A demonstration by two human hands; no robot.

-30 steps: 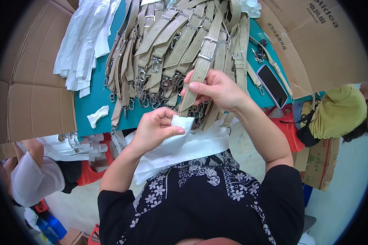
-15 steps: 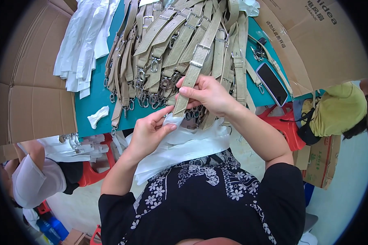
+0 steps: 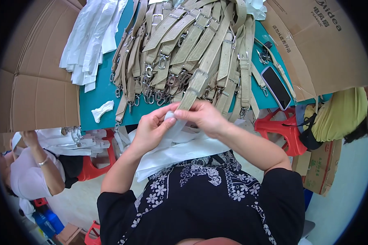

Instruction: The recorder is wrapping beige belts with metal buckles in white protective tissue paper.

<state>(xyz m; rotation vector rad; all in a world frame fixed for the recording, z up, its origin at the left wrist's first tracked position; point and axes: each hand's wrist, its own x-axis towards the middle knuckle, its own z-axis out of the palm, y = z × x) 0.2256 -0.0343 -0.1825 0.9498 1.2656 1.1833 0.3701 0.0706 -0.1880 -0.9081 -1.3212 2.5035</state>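
Note:
Between my hands runs a beige strap [image 3: 211, 56] with a metal buckle [image 3: 199, 80], slanting down toward me from the pile. My right hand [image 3: 207, 118] is closed on its near part, thumb on top. My left hand [image 3: 151, 130] pinches a thin white plastic sleeve [image 3: 172, 134] at the strap's end. The fingers hide that end, so I cannot tell how far it lies inside the sleeve. More white plastic sleeves [image 3: 184, 154] rest across my lap. Just beyond my hands lies a big pile of beige straps [image 3: 153, 75] with metal buckles and swivel clasps.
White plastic strips [image 3: 88, 45] lie at the table's left, near a crumpled white piece [image 3: 102, 111]. A phone [image 3: 276, 87] and keys [image 3: 264, 56] are on the right. Cardboard boxes [image 3: 41, 69] flank both sides. Other people sit at left [image 3: 32, 171] and right [image 3: 337, 116].
Both hands have come closer together, the right one moving down the strap toward me. The strap's end has gone from view behind fingers and plastic. The view has shifted slightly.

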